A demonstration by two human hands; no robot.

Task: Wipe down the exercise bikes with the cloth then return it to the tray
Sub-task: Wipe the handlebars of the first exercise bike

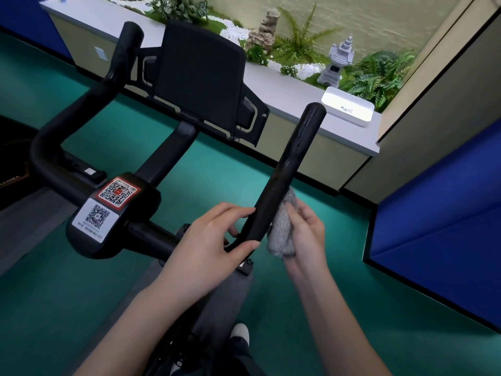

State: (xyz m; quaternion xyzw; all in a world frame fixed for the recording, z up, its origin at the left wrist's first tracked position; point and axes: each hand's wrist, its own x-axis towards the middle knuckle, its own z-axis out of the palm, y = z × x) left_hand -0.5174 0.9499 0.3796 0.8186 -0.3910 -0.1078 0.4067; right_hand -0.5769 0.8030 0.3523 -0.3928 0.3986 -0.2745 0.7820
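Cloth [282, 229]: grey, fluffy, bunched; pressed against the outer side of the right handlebar arm [284, 169] of the exercise bike [119, 213], low on the arm near its bend. Held there by the right hand [303, 229], whose grip is closed on the cloth, fingers wrapped round the wad.

Left hand [214, 237]: on the opposite side of the same arm, thumb under and fingers over the bar. Grip loosely closed around the bar, bracing it; holds no cloth.

Tray [348, 108]: white, shallow, on the counter [284, 90] beyond the tip of the handlebar arm, well apart from the cloth. A few small dark specks inside; cannot tell what they are.

Step in hand (judgement): wiping the right arm. The upper part of the arm shows a few glossy spots, which may be moisture. Left arm [89, 99], screen back [200, 77] and QR-label housing [111, 210] still to be covered, as far as can be judged.

Risks:
- Cloth contacts only one side of the bar; the inner face, under the left hand, could be missed unless the cloth is wrapped round.
- Wad is bunched, so little surface meets the bar; streaks likely.
- Loose lower end of the cloth hangs free below the hand; it could slip out on an upward stroke.
- Tray sits close to the counter edge; a careless return could nudge it off.
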